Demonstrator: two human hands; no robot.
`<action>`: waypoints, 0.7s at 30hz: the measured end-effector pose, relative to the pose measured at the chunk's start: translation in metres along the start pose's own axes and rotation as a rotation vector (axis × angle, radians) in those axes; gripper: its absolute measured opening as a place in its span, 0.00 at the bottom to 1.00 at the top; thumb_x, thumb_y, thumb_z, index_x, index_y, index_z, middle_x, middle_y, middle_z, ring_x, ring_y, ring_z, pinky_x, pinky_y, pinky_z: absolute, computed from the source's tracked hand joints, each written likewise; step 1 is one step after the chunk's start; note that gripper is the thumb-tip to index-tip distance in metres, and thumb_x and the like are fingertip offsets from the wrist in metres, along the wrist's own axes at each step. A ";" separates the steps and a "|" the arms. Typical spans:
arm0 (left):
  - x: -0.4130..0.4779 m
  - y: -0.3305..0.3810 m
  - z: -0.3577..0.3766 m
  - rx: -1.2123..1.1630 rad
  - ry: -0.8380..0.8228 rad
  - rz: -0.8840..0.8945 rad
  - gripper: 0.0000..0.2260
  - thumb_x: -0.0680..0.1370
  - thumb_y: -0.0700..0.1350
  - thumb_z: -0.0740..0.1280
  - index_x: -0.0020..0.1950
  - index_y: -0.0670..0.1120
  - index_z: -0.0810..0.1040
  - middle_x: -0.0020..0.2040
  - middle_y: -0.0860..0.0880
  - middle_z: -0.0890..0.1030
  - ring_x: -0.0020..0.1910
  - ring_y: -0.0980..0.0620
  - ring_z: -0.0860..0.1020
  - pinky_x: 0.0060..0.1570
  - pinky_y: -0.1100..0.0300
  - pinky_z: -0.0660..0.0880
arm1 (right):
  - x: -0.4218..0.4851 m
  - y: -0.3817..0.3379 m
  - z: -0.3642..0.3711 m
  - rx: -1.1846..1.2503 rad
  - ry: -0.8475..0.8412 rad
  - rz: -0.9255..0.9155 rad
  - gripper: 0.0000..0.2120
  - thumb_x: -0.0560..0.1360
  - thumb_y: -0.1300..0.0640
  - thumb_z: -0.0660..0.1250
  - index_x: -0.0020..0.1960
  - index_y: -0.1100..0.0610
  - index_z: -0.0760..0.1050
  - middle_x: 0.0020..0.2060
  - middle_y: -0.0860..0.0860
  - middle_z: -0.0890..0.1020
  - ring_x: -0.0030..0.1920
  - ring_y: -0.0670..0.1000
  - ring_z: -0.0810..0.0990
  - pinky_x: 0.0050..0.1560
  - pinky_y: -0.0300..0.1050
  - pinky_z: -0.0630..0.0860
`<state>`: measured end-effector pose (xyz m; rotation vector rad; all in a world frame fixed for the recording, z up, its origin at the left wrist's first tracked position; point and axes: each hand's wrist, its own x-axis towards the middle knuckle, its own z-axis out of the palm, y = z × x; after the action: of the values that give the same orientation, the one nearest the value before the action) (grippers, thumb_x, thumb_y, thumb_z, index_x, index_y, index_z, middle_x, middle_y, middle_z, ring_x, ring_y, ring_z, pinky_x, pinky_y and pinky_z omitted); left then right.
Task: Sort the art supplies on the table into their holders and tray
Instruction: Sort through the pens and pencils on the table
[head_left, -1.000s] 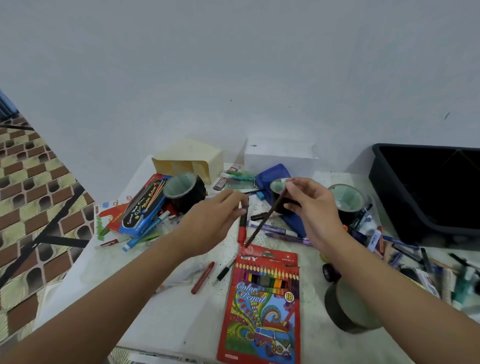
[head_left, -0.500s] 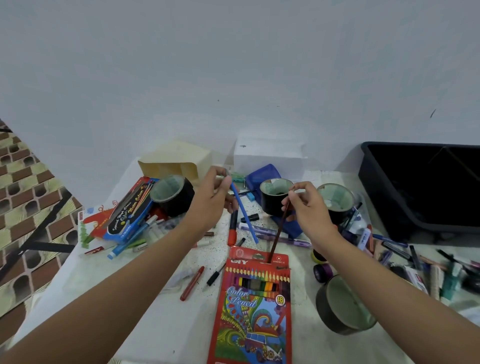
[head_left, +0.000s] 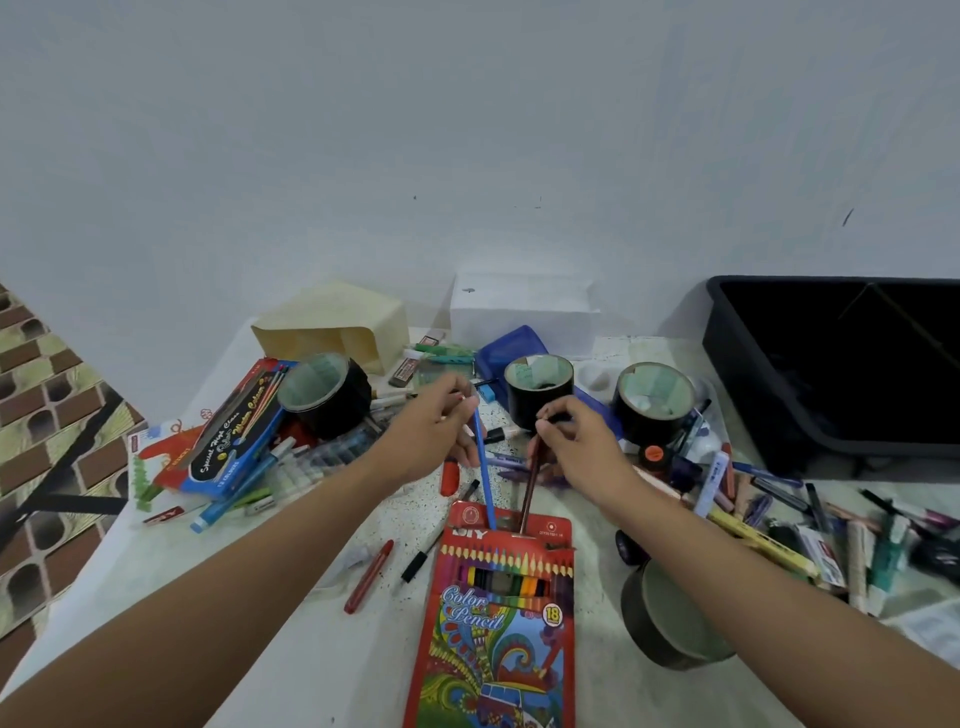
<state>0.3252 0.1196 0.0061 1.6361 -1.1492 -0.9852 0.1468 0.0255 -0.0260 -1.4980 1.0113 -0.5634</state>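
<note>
The red pencil box (head_left: 498, 613) lies flat on the table (head_left: 291, 649). Its top flap is open and a row of coloured pencils shows through its window. The left hand (head_left: 436, 436) pinches a blue pencil (head_left: 482, 467) and the right hand (head_left: 576, 447) pinches a brown pencil (head_left: 530, 493). Both lower ends reach the box's open top. Just beyond the hands stands a black holder (head_left: 538, 400). The black tray (head_left: 727, 338) sits far right.

The blue pencil (head_left: 483, 467) has reached the pencil box (head_left: 498, 623).
</note>
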 end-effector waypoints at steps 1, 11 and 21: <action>-0.002 -0.002 0.003 0.022 -0.025 -0.019 0.06 0.85 0.43 0.58 0.55 0.39 0.68 0.39 0.40 0.78 0.32 0.46 0.81 0.34 0.56 0.80 | -0.002 0.001 0.001 -0.008 -0.020 0.022 0.04 0.83 0.62 0.62 0.49 0.56 0.71 0.36 0.57 0.84 0.33 0.57 0.82 0.33 0.51 0.80; -0.002 -0.023 0.018 0.612 -0.189 -0.069 0.13 0.73 0.56 0.76 0.48 0.47 0.83 0.42 0.51 0.84 0.39 0.58 0.80 0.36 0.70 0.75 | -0.028 0.014 0.009 -0.566 -0.097 -0.136 0.15 0.73 0.50 0.76 0.56 0.55 0.81 0.42 0.47 0.83 0.39 0.41 0.79 0.38 0.28 0.73; -0.022 -0.035 0.011 0.602 -0.228 0.011 0.09 0.73 0.51 0.77 0.50 0.50 0.84 0.41 0.57 0.82 0.36 0.65 0.77 0.35 0.73 0.70 | -0.047 0.016 0.012 -0.716 -0.170 -0.309 0.13 0.73 0.44 0.74 0.51 0.51 0.80 0.45 0.45 0.85 0.45 0.43 0.81 0.46 0.39 0.77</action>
<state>0.3187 0.1448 -0.0275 2.0099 -1.7276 -0.8815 0.1282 0.0729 -0.0348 -2.3209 0.8925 -0.2803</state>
